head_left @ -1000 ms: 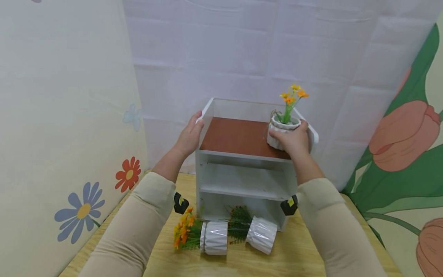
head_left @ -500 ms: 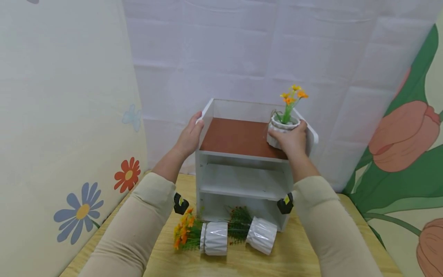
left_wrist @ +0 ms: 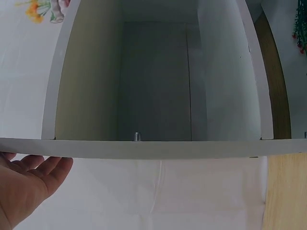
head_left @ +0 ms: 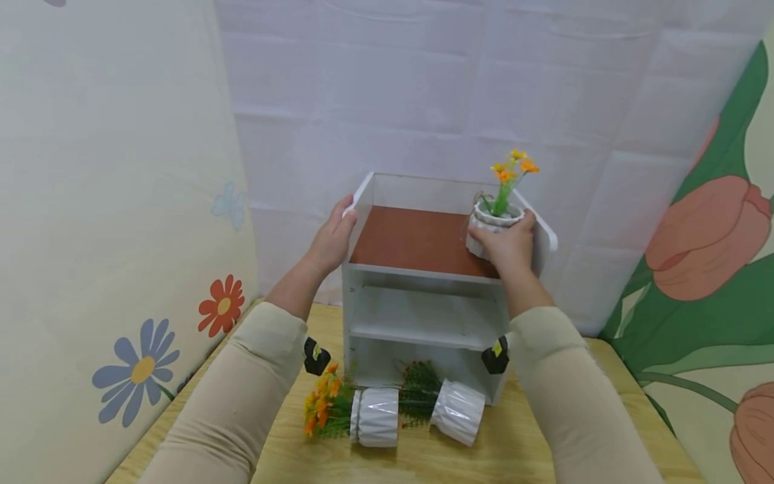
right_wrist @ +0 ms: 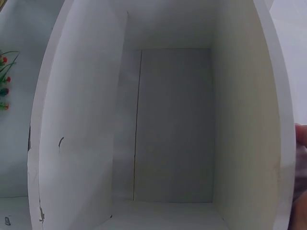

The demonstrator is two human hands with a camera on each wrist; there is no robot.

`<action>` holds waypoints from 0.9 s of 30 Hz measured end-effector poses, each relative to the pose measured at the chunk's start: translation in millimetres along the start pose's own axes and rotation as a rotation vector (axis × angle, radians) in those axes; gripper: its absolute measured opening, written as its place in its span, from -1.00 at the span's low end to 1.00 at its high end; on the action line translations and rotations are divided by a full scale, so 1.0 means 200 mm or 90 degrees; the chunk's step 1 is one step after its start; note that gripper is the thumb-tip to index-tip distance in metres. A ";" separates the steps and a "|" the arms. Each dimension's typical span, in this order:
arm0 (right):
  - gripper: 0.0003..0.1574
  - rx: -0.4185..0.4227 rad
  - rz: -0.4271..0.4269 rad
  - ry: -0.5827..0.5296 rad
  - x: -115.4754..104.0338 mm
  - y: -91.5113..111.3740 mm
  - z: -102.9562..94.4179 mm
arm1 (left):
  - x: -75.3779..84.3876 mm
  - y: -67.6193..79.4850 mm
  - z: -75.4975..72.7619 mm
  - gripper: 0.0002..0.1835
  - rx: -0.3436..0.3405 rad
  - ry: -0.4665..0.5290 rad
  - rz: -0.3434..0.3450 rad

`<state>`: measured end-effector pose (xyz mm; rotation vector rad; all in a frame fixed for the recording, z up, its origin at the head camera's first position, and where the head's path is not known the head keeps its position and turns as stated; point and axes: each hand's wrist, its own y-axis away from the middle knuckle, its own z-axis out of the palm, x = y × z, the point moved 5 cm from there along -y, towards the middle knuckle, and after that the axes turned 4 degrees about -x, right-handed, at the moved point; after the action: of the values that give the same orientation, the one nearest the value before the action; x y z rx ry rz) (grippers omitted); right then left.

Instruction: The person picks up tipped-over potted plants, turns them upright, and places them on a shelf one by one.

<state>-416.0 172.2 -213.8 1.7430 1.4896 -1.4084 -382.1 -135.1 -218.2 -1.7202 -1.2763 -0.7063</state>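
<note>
My right hand [head_left: 510, 242] grips a small white ribbed flowerpot [head_left: 478, 242] with orange and yellow flowers, thumb on its near left side. The pot stands upright at the right end of the brown top board [head_left: 411, 238] of a white shelf unit [head_left: 423, 272]. My left hand [head_left: 331, 238] touches the outer face of the shelf's left side panel [left_wrist: 158, 148], fingers fairly straight in the left wrist view. In the right wrist view only a sliver of the right hand [right_wrist: 300, 182] shows; a shelf compartment fills the rest.
Before the shelf, two white pots lie on their sides on the wooden table [head_left: 514, 450]. The left pot [head_left: 377, 417] has orange flowers [head_left: 323, 400]; the right pot [head_left: 457, 411] has red-berried greenery [head_left: 420, 383]. A white cloth [head_left: 411, 87] hangs behind; flower-printed panels flank both sides.
My right hand and forearm have shifted slightly left, while the upright flowerpot stays in nearly the same spot. The left hand and the lying pots have not visibly moved.
</note>
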 end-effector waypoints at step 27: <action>0.32 0.076 -0.033 -0.010 0.02 0.03 0.01 | 0.01 -0.01 0.01 -0.38 -0.002 0.002 0.002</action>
<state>-411.9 170.4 -219.3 1.7707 1.4807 -1.5626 -382.9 -132.4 -217.6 -1.7224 -1.2701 -0.7087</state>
